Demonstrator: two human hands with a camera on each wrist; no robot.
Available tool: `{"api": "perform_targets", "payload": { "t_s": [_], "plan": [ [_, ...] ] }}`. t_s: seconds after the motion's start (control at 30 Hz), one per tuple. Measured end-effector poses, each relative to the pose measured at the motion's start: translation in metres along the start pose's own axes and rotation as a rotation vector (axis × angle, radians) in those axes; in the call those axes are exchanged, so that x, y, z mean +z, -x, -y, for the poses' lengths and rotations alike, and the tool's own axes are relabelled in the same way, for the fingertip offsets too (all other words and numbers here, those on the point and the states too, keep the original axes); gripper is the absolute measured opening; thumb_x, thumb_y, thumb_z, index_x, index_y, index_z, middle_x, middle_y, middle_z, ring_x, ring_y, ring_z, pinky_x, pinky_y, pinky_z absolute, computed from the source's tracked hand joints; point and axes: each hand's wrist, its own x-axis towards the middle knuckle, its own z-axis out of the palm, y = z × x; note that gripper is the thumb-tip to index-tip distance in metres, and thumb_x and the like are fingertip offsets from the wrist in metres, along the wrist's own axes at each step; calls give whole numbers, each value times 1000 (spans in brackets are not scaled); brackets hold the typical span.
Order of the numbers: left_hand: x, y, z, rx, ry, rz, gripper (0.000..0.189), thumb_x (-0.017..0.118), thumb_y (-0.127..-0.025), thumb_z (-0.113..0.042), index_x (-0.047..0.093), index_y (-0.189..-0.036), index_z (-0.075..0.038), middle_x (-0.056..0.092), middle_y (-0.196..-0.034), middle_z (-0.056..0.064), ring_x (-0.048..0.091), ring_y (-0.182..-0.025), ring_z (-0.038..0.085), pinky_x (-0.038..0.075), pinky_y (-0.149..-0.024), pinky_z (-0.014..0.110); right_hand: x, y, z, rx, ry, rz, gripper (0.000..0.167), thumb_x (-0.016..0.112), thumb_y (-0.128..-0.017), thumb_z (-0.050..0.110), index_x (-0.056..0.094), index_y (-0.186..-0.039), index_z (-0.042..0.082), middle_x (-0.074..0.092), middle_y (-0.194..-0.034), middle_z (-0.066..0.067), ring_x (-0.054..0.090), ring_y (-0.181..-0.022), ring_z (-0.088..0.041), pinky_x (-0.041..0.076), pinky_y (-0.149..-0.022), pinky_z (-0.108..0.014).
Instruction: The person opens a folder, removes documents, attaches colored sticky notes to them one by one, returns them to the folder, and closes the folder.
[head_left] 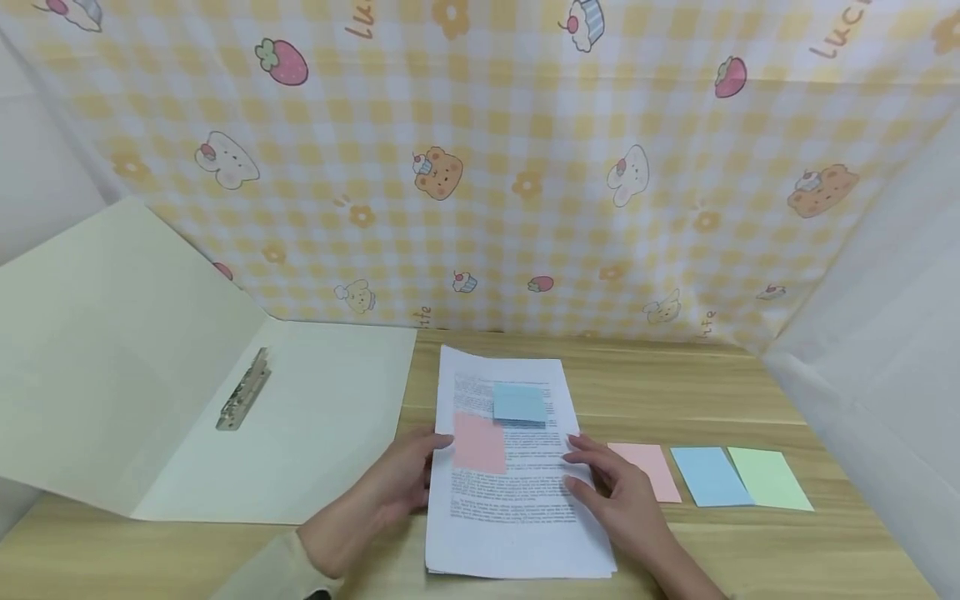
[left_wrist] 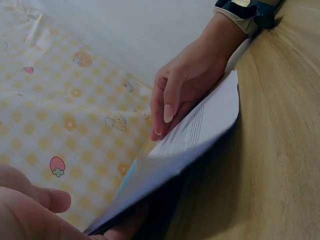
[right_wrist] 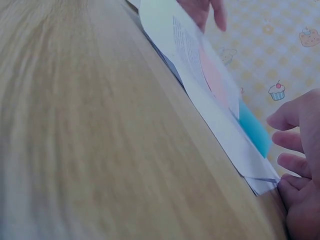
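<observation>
A stack of printed paper sheets lies before me, its edges slightly uneven. On its top sheet are a pink sticky note and a small pad of blue sticky notes. My left hand grips the stack's left edge, thumb over the top; the left wrist view shows fingers beneath the sheets. At the right edge my right hand has its fingers loosely bent and spread, fingertips over the paper's margin. In the right wrist view its little finger is at the sheets' edge.
An open white folder with a metal clip lies at left, its cover raised. To the right on the wooden table lie a pink note, a blue note and a green note. A patterned cloth hangs behind.
</observation>
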Motion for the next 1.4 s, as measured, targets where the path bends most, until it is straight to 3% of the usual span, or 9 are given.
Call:
{"api": "perform_targets", "payload": {
  "t_s": [0.17, 0.47, 0.73, 0.83, 0.93, 1.03, 1.17, 1.3, 1.4],
  "plan": [
    [-3, -5, 4, 14, -11, 12, 52, 29, -108, -16, 21, -156, 2, 55, -139, 25, 66, -112, 23, 57, -85, 39, 1, -1, 1, 22, -15, 2, 26, 77, -85, 3, 76, -107, 18, 64, -142, -1, 49, -144, -26, 33, -102, -2],
    [-7, -7, 7, 66, -75, -90, 52, 32, -107, -10, 23, -158, -1, 59, -138, 24, 69, -106, 23, 58, -79, 36, 4, -5, 5, 76, -52, 7, 25, 76, -88, 7, 75, -110, 16, 64, -142, -1, 52, -142, -24, 34, -102, -3],
    [-16, 2, 7, 112, -36, -121, 51, 35, -107, -12, 26, -157, -5, 62, -135, 23, 69, -111, 25, 59, -82, 36, -1, -14, 13, 179, -208, 30, 52, 70, -95, 17, 54, -143, 4, 48, -156, -13, 43, -148, -27, 39, -115, -28],
    [-22, 8, 4, 107, -4, -93, 53, 35, -107, -13, 23, -158, -5, 58, -141, 22, 66, -120, 26, 58, -88, 34, -7, -17, 17, 270, -282, 43, 59, 66, -98, 27, 46, -149, 4, 48, -156, -14, 45, -147, -28, 43, -113, -27],
    [-29, 15, 1, 95, 12, -59, 56, 37, -108, -15, 19, -160, -6, 54, -146, 20, 63, -125, 25, 56, -93, 33, -13, -20, 20, 339, -430, 136, 62, 60, -101, 32, 40, -152, 3, 56, -148, -17, 59, -133, -27, 54, -100, -26],
    [-37, 21, -2, 88, 19, -12, 61, 39, -108, -19, 13, -162, -7, 52, -147, 18, 63, -125, 22, 55, -94, 33, -17, -23, 21, 381, -594, 307, 65, 53, -104, 34, 33, -154, -1, 70, -129, -13, 73, -109, -22, 62, -84, -30],
    [-45, 27, -4, 94, 28, 57, 63, 40, -108, -21, 11, -162, -6, 53, -147, 17, 63, -123, 19, 55, -96, 32, -18, -25, 20, 389, -679, 484, 60, 52, -105, 31, 37, -149, -5, 78, -108, -6, 78, -88, -16, 63, -73, -30],
    [-51, 29, -3, 98, 9, 77, 60, 41, -108, -20, 16, -161, -5, 60, -140, 14, 66, -119, 18, 56, -93, 30, -13, -24, 19, 358, -701, 527, 53, 56, -104, 25, 43, -144, -7, 78, -108, -5, 77, -84, -12, 61, -69, -25],
    [-59, 32, -3, 91, -7, 84, 61, 45, -107, -22, 21, -159, 0, 66, -132, 8, 69, -114, 16, 58, -91, 29, -11, -23, 18, 358, -760, 532, 49, 56, -104, 21, 45, -142, -7, 78, -111, -6, 77, -89, -12, 62, -73, -26]
  ]
}}
